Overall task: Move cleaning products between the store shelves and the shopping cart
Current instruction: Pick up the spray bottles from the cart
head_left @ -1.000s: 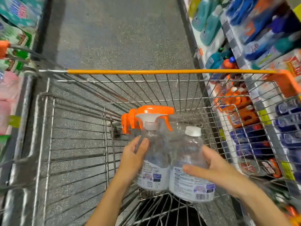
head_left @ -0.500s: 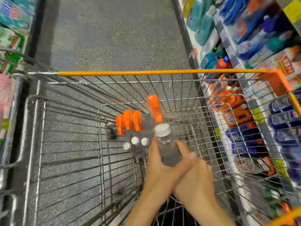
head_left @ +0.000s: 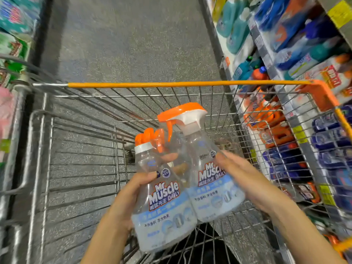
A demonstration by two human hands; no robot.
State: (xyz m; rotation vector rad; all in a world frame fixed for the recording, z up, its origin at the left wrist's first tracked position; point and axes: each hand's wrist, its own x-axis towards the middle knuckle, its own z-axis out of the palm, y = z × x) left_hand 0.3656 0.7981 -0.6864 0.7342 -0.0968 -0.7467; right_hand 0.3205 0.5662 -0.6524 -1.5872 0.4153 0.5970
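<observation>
Holding two see-through cleaner bottles side by side, both hands are up over the shopping cart (head_left: 152, 84). The left hand (head_left: 129, 204) is wrapped around the capped bottle (head_left: 162, 197), with the thumb on the front above the label and the fingers showing through from behind. The right hand (head_left: 245, 180) holds the spray bottle (head_left: 207, 168), with its fingers laid over the front of the label and its palm on the side; its thumb is hidden. The two bottles touch each other between the hands, and I cannot tell if they are stuck together as a pack. Both tip a little away from each other at the top. Just past the left hand's bottle, more orange spray tops (head_left: 150, 136) poke up from inside the cart. The cart's wire walls are all around and under the hands. On the far side of the right hand, past the wire wall, are the store shelves (head_left: 297, 44), full of orange jugs (head_left: 274, 130) and blue packs (head_left: 331, 149), all blurry. Past the cart's orange front bar is the grey floor (head_left: 123, 44).
</observation>
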